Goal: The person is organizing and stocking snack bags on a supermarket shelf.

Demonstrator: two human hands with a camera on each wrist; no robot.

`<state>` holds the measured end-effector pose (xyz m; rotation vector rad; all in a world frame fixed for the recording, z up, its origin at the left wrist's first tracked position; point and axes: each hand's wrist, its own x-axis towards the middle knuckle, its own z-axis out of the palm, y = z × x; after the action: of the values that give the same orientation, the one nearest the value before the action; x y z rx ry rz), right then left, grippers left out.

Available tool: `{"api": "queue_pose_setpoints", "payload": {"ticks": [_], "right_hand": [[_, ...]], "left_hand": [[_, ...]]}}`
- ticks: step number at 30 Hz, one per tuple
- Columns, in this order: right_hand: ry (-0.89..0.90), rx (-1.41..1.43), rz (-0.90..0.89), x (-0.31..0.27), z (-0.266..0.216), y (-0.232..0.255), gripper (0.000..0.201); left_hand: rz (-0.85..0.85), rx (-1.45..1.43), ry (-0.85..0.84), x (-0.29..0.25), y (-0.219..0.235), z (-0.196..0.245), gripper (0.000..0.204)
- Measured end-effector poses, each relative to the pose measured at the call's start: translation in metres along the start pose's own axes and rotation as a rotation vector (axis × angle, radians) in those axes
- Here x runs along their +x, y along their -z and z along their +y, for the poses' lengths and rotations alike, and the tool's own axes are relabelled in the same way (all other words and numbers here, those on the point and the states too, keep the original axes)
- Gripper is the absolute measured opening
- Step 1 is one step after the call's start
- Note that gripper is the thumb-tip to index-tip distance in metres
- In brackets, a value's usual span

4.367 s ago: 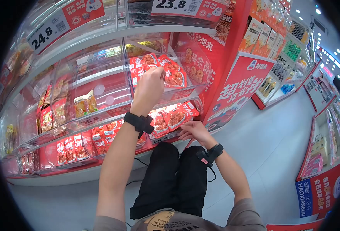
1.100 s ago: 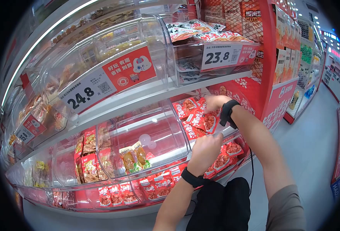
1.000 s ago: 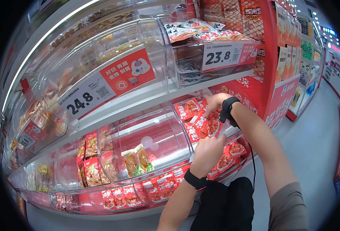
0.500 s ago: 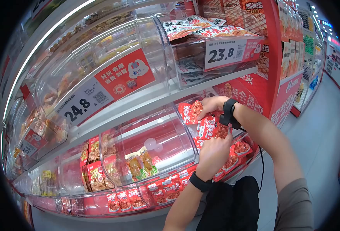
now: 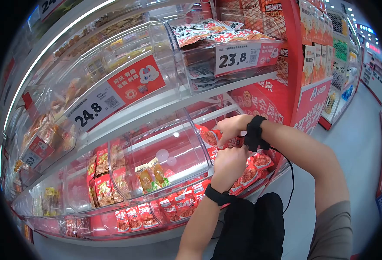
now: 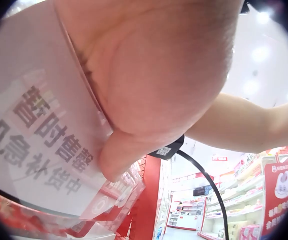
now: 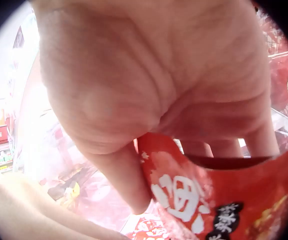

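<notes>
In the right wrist view my right hand (image 7: 159,90) grips a red snack packet (image 7: 184,200), its thumb on one face and its fingers behind. In the head view this right hand (image 5: 234,128) is over the clear plastic bin with red packets in it. Just below, at the bin's front, is my left hand (image 5: 230,167). The left wrist view shows this left hand (image 6: 154,65) at the edge of a white printed card (image 6: 39,140), with the thumb across its face; the fingers are hidden. Another red packet (image 5: 206,134) lies left of the right hand.
Above the hands runs a white shelf edge (image 5: 156,112) with price signs (image 5: 247,56). To the left stands a clear bin with tan packs (image 5: 150,177). More red packets (image 5: 260,160) fill the lower bin. A black cable (image 5: 289,182) hangs from the right wrist.
Earlier, the left hand was in the bin and the right lower down; later the right reached in. Over the last half second both hands shift slightly left in view, with the red packet now mostly covered.
</notes>
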<state>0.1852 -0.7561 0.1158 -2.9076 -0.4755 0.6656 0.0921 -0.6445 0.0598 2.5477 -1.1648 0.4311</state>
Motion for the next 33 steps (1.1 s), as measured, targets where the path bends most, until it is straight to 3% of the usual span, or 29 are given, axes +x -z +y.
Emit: {"api": "queue_pose_setpoints", "payload": {"ticks": [1,5,8,9,12,14,16,17,24,25,29,32,33], "right_hand": [[0.027,-0.058,-0.012,0.0,-0.001,0.004,0.053],[0.144,0.151,0.143,-0.009,0.015,0.007,0.037],[0.06,0.493,0.197,-0.009,0.028,0.012,0.034],[0.105,0.737,0.14,-0.008,0.033,0.015,0.028],[0.112,1.004,0.023,-0.004,0.049,0.018,0.023],[0.076,0.867,-0.11,0.007,0.056,0.013,0.025],[-0.074,0.435,-0.156,0.018,0.053,0.012,0.029],[-0.146,0.46,-0.23,0.023,0.053,0.014,0.035],[-0.003,0.467,-0.464,0.034,0.057,0.002,0.033],[-0.069,0.347,-0.458,0.025,0.046,0.006,0.033],[0.011,0.086,-0.308,0.01,0.037,0.005,0.046],[0.11,0.221,-0.204,0.0,0.045,-0.002,0.047],[0.093,0.116,-0.163,-0.022,0.033,0.006,0.048]], "left_hand": [[-0.026,0.011,-0.015,0.001,-0.004,-0.003,0.021],[-0.016,-0.008,-0.024,0.0,-0.002,-0.002,0.019],[0.009,-0.011,-0.04,0.0,-0.004,-0.002,0.018],[0.011,-0.007,-0.041,0.001,-0.003,-0.001,0.018],[0.028,-0.006,-0.06,0.001,-0.002,-0.001,0.019],[0.089,-0.009,-0.1,0.001,-0.009,-0.005,0.019],[0.056,0.01,-0.079,0.0,-0.006,-0.003,0.02],[0.044,0.019,-0.069,0.0,-0.004,-0.001,0.021],[-0.078,0.021,-0.034,0.003,0.006,0.0,0.023],[-0.079,0.025,-0.026,0.003,0.007,0.001,0.023],[-0.117,-0.008,0.015,0.005,0.008,0.002,0.023],[-0.126,-0.001,0.032,0.006,0.007,0.001,0.022],[-0.132,0.003,0.036,0.006,0.007,0.001,0.022]]}}
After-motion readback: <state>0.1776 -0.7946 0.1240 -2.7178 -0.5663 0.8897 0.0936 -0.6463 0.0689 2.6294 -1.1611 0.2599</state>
